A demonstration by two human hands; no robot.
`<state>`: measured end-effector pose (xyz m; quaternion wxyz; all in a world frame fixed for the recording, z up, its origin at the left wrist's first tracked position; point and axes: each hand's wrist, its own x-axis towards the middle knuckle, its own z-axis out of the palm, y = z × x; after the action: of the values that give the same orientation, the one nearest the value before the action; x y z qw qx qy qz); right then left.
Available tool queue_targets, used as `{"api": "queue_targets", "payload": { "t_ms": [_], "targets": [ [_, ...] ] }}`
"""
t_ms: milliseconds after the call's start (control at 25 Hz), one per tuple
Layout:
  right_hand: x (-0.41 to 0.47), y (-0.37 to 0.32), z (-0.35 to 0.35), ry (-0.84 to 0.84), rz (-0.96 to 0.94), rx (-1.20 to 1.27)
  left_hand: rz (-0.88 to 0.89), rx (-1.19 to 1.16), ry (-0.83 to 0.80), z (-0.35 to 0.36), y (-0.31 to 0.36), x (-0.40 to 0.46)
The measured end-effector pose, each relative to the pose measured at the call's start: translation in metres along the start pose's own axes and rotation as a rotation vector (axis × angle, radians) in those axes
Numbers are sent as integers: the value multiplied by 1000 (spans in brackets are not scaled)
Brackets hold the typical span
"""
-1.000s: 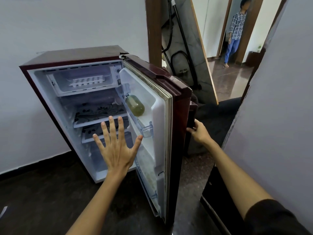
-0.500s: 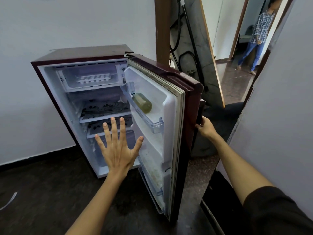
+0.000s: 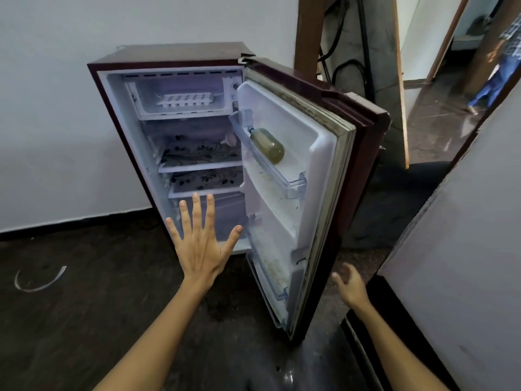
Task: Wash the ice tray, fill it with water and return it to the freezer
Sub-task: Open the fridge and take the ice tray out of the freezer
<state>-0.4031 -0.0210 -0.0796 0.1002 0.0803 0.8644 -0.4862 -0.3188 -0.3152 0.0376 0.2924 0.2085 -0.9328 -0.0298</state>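
Right hand (image 3: pixel 349 283) has left the door (image 3: pixel 324 170), seemingly open; left hand (image 3: pixel 201 244) splayed; white ice tray (image 3: pixel 184 100) in freezer.

Ice tray (image 3: pixel 184 100) sits in the open fridge (image 3: pixel 169 56); both hands empty, fingers (image 3: pixel 196 213) spread.

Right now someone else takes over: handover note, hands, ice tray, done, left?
Left hand: open, fingers spread, raised before the lower shelves, holding nothing.
Right hand: open, off the maroon fridge door.
White plastic ice tray: in the top freezer compartment, untouched.
Done: door open.
Left: take the tray out, wash, fill, return it.
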Motion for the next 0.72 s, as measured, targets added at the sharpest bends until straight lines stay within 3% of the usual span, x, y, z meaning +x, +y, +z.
{"api": "queue_targets", "payload": {
  "t_ms": [160, 280, 480, 720],
  "targets": [
    [-33, 15, 58, -279, 81, -116, -53, 38, -52, 7, -23, -16],
    [-40, -14, 98, -425, -17, -134, -92, 59, -84, 12, -44, -25],
    [-11, -97, 159, -503, -181, -108, -170, 86, -99, 29, -89, -14],
    [53, -200, 236, -481, -282, -68, -190, 57, -91, 68, -148, 69]
  ]
}}
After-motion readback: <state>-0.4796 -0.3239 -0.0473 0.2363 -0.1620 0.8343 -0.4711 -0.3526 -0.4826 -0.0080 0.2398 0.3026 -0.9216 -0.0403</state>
